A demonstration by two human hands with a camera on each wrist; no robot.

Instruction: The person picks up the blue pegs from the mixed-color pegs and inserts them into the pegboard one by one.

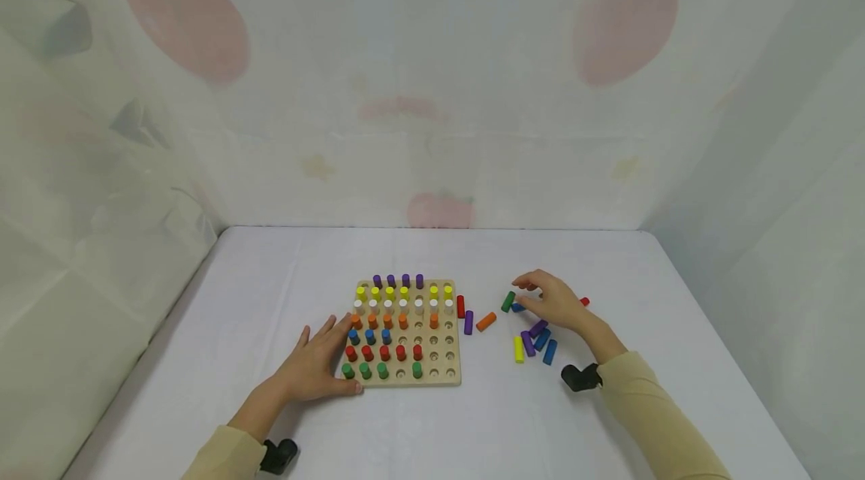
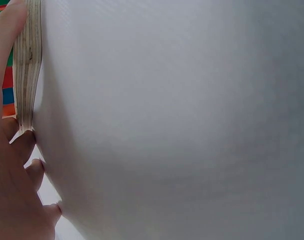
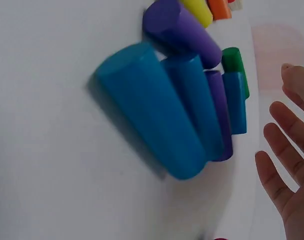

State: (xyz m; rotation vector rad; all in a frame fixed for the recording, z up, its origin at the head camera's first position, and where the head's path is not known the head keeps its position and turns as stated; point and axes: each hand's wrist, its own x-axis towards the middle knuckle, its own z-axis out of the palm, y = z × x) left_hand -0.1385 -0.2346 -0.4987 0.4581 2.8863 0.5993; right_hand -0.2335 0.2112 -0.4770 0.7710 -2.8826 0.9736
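board (image 1: pixel 439 382) at lower centre of the frame, flat on the counter (image 1: pixel 419 435). pegs stand upright in it by row, top to bottom: purple pegs (image 1: pixel 405 280), yellow pegs (image 1: pixel 405 293), white pegs (image 1: pixel 403 306), orange pegs (image 1: pixel 402 321), blue pegs (image 1: pixel 372 337), red pegs (image 1: pixel 384 353), green pegs (image 1: pixel 383 370). blue row: three at left, bare holes to their right. red row: five, likewise.

left hand (image 1: pixel 314 363), lower left of centre: fingers spread, resting against the board's left edge, thumb at its bottom left corner. left wrist view gives the thumb along the layered wood edge.

right hand (image 1: pixel 554 303), right of centre, over loose pieces: fingers apart, slightly bent, nothing between them. nearest the fingertips, loose green peg (image 1: pixel 508 301) and loose blue peg (image 1: pixel 518 307); contact cannot be told.

just beside the board's right edge, loose red peg (image 1: pixel 461 306), then loose purple peg (image 1: pixel 468 322) and loose orange peg (image 1: pixel 486 321), all lying down. below the right hand, a cluster (image 1: pixel 542 339) of purple and blue, with loose yellow peg (image 1: pixel 519 349) at its left. second red peg (image 1: pixel 584 302) right of the hand, partly hidden.

strawberry-print cloth (image 1: pixel 432 44) across upper frame.
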